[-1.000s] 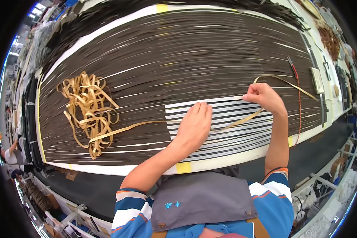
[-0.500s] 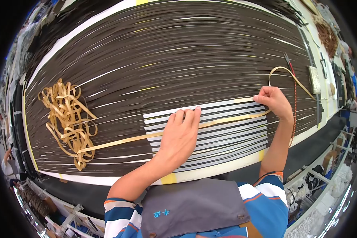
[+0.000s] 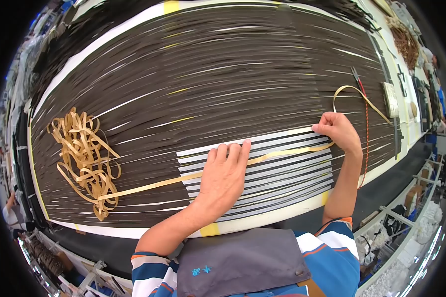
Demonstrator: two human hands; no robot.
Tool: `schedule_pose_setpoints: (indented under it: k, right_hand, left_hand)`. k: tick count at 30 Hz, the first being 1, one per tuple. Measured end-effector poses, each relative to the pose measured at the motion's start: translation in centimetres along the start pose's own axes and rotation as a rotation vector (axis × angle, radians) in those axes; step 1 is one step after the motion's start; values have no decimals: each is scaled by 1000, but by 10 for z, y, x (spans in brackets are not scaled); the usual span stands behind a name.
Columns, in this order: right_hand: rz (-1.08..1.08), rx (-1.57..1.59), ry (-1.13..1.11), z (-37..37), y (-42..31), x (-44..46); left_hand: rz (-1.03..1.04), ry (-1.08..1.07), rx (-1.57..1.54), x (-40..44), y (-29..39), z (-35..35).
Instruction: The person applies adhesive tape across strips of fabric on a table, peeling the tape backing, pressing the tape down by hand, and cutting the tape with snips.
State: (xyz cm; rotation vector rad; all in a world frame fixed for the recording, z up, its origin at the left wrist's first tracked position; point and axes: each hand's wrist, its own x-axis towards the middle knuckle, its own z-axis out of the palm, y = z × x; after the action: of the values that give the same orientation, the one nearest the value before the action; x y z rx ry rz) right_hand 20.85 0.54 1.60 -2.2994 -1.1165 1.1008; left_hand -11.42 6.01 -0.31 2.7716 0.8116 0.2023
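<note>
My left hand (image 3: 223, 173) lies flat, palm down, on a panel of silver-white strips (image 3: 282, 185) alternating with dark ones. Its fingers are stretched and fairly close together. A long tan flat strip (image 3: 282, 153) passes beneath this hand and runs to my right hand (image 3: 338, 132). That hand is closed, thumb and forefinger pinched at the panel's upper right corner; the strip goes through it and loops out behind. At the left, the same strip leads into a tangled pile of tan strip (image 3: 86, 153).
Dark brown strips (image 3: 233, 74) cover the large table. Right of my hands lie red-handled pliers or tweezers (image 3: 358, 81), a twisted orange cord (image 3: 365, 143) and a wrapped block (image 3: 390, 99). Shelving (image 3: 406, 218) stands beyond the table's near edge.
The view has shifted slightly. Both hands stay at nearly the same spots on the panel, and the tan strip between them bends a little more.
</note>
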Motion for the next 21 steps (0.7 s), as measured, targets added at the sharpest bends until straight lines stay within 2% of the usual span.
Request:
schedule_pose_setpoints:
  k: [3, 11, 13, 17, 21]
  right_hand:
    - [-139, 39, -7, 4, 19, 7]
    - [-71, -5, 63, 8, 17, 7]
    - [-76, -47, 81, 7, 9, 3]
    - [-68, -110, 100, 4, -4, -6]
    - [-67, -100, 120, 5, -10, -13]
  left_hand:
    - [-35, 5, -1, -1, 3, 4]
    - [-27, 84, 48, 2, 10, 8]
    - [12, 20, 91, 6, 15, 11]
    - [97, 152, 128, 14, 18, 26]
    - [124, 129, 116, 19, 24, 27]
